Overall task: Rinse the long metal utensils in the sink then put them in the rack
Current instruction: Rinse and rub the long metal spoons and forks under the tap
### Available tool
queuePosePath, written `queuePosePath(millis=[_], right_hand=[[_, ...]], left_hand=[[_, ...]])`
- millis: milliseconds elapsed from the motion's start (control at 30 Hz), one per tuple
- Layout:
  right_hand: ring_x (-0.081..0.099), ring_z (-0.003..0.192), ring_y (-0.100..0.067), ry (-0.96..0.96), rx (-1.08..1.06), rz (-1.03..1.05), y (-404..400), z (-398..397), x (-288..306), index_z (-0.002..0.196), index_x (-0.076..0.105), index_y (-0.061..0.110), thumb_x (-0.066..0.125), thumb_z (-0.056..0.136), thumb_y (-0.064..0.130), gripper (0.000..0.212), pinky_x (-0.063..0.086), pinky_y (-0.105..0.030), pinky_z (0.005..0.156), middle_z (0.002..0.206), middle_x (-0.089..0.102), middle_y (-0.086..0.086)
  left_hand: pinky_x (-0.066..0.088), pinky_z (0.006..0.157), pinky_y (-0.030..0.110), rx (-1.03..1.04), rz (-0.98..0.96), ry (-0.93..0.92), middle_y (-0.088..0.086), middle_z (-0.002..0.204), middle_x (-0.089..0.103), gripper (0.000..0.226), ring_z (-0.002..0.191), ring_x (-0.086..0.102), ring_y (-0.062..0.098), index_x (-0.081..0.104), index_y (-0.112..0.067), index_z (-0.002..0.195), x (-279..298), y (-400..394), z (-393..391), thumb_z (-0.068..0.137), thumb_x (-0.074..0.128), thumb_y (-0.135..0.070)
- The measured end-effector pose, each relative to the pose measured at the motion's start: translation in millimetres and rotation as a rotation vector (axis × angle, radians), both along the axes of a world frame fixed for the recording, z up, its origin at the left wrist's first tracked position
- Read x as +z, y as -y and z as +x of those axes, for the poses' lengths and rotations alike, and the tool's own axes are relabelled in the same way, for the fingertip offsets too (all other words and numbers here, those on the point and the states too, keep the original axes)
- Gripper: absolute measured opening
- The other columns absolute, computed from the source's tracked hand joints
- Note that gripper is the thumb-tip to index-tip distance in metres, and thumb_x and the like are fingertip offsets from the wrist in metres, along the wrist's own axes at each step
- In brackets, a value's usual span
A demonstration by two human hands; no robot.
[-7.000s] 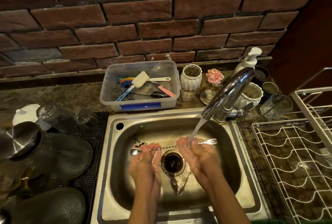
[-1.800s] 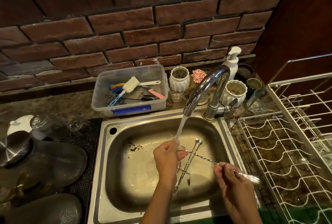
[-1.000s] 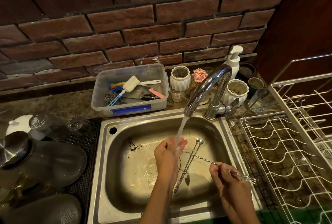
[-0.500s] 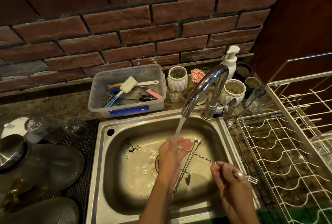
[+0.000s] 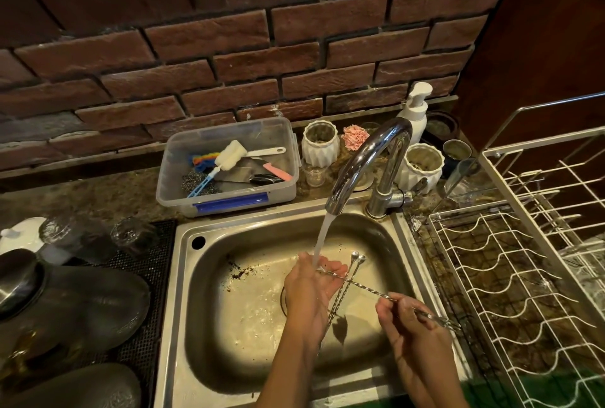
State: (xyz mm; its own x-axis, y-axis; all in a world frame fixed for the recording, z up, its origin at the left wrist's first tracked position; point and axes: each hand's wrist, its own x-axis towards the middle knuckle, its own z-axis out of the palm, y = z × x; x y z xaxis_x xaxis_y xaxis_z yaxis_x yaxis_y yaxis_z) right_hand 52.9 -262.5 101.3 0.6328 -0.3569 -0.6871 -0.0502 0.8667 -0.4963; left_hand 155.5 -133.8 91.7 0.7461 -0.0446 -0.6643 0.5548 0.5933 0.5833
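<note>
A long twisted metal bar utensil [image 5: 371,289] stretches across the steel sink [image 5: 229,309] under the running tap stream. My left hand [image 5: 312,283] holds its left end in the water, fingers curled round it. My right hand [image 5: 406,319] pinches its right part, the forked tip [image 5: 450,325] sticking out toward the rack. Two more long utensils [image 5: 343,289] lie in the basin behind it, their small round ends near the back wall. The white wire rack [image 5: 510,276] stands right of the sink.
The chrome faucet [image 5: 370,158] arches over the basin. A clear plastic tub [image 5: 229,162] of brushes sits behind the sink, with white ribbed pots [image 5: 319,142] and a soap pump [image 5: 415,109]. Upturned glasses and dark lids [image 5: 82,296] crowd a black mat at left.
My left hand has slid slightly along the utensil under the stream; my right hand keeps its pinch. The view has shifted only a little.
</note>
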Motion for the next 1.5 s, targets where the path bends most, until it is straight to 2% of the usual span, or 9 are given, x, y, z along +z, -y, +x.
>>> queuePosePath(millis=[167, 400, 500, 733, 900, 967, 1200, 1400, 1500], right_hand=[[0.077, 0.07, -0.027, 0.008, 0.008, 0.013, 2.3, -0.9, 0.0, 0.101, 0.062, -0.015, 0.059, 0.08, 0.004, 0.028, 0.064, -0.032, 0.062, 0.077, 0.074, -0.025], [0.076, 0.067, -0.028, -0.029, 0.023, 0.014, -8.6, 3.4, 4.4, 0.095, 0.063, -0.011, 0.05, 0.097, -0.001, 0.016, 0.063, -0.03, 0.057, 0.074, 0.073, -0.026], [0.076, 0.066, -0.027, -0.035, -0.02, 0.009, -9.6, 4.7, 2.9, 0.096, 0.063, -0.01, 0.051, 0.097, 0.001, 0.017, 0.063, -0.031, 0.058, 0.073, 0.073, -0.025], [0.076, 0.067, -0.025, -0.021, -0.032, 0.018, -7.4, 6.3, 8.2, 0.102, 0.062, -0.011, 0.047, 0.1, 0.0, 0.019, 0.063, -0.029, 0.062, 0.076, 0.073, -0.024], [0.076, 0.063, -0.023, -0.064, -0.015, 0.025, -4.8, 2.0, 13.0, 0.101, 0.064, -0.006, 0.05, 0.099, 0.005, 0.018, 0.058, -0.021, 0.045, 0.074, 0.076, -0.021], [0.076, 0.063, -0.024, -0.066, -0.029, -0.003, -6.0, 1.1, 13.7, 0.101, 0.063, -0.009, 0.05, 0.099, 0.003, 0.017, 0.062, -0.025, 0.053, 0.073, 0.076, -0.021], [0.076, 0.064, -0.025, -0.094, -0.037, 0.0, -10.3, 4.2, 12.8, 0.101, 0.063, -0.01, 0.053, 0.098, 0.004, 0.017, 0.063, -0.03, 0.063, 0.074, 0.076, -0.022], [0.077, 0.066, -0.022, -0.099, -0.066, -0.029, -8.2, 6.6, 9.9, 0.099, 0.065, -0.008, 0.055, 0.098, 0.007, 0.018, 0.063, -0.027, 0.06, 0.074, 0.076, -0.019], [0.075, 0.06, -0.018, -0.107, -0.059, -0.085, -3.2, 10.8, 4.4, 0.097, 0.065, -0.006, 0.055, 0.099, 0.012, 0.021, 0.061, -0.023, 0.054, 0.069, 0.076, -0.014]], left_hand=[[0.064, 0.078, 0.03, 0.051, 0.009, 0.027, 0.019, 0.1, 0.079, 0.022, 0.097, 0.077, 0.03, 0.068, 0.0, 0.115, 3.7, -1.8, -1.2, 0.098, 0.055, 0.007], [0.061, 0.086, 0.035, 0.183, 0.168, 0.005, 0.016, 0.105, 0.078, 0.019, 0.093, 0.078, 0.026, 0.076, -0.01, 0.098, 1.7, 1.2, -1.7, 0.101, 0.057, -0.007], [0.058, 0.095, 0.04, 0.147, 0.108, 0.034, 0.018, 0.113, 0.074, 0.02, 0.104, 0.075, 0.026, 0.07, -0.009, 0.109, 3.8, -0.1, -0.3, 0.102, 0.052, -0.002], [0.063, 0.076, 0.034, 0.103, 0.177, 0.04, 0.015, 0.093, 0.08, 0.013, 0.088, 0.079, 0.029, 0.069, -0.007, 0.101, 4.3, 3.8, 2.0, 0.1, 0.057, -0.003], [0.061, 0.068, 0.023, 0.121, 0.21, -0.026, 0.013, 0.099, 0.074, 0.017, 0.091, 0.073, 0.022, 0.072, -0.009, 0.101, 1.5, 0.9, 2.4, 0.09, 0.069, 0.004], [0.061, 0.067, 0.024, 0.102, 0.196, -0.038, 0.011, 0.094, 0.074, 0.016, 0.086, 0.072, 0.02, 0.073, -0.009, 0.097, 1.4, -0.7, 2.5, 0.091, 0.066, 0.005], [0.061, 0.062, 0.027, 0.117, 0.246, 0.006, 0.012, 0.077, 0.079, 0.026, 0.071, 0.078, 0.022, 0.069, -0.003, 0.103, 2.1, 4.3, -3.7, 0.102, 0.058, -0.026], [0.063, 0.069, 0.029, 0.039, 0.256, 0.062, 0.013, 0.087, 0.08, 0.015, 0.087, 0.078, 0.028, 0.069, -0.004, 0.106, 5.9, 2.2, -2.6, 0.092, 0.068, 0.001], [0.063, 0.065, 0.031, 0.056, 0.265, 0.065, 0.017, 0.085, 0.079, 0.008, 0.083, 0.077, 0.032, 0.069, -0.003, 0.102, 6.0, 3.5, -4.7, 0.097, 0.063, -0.002]])
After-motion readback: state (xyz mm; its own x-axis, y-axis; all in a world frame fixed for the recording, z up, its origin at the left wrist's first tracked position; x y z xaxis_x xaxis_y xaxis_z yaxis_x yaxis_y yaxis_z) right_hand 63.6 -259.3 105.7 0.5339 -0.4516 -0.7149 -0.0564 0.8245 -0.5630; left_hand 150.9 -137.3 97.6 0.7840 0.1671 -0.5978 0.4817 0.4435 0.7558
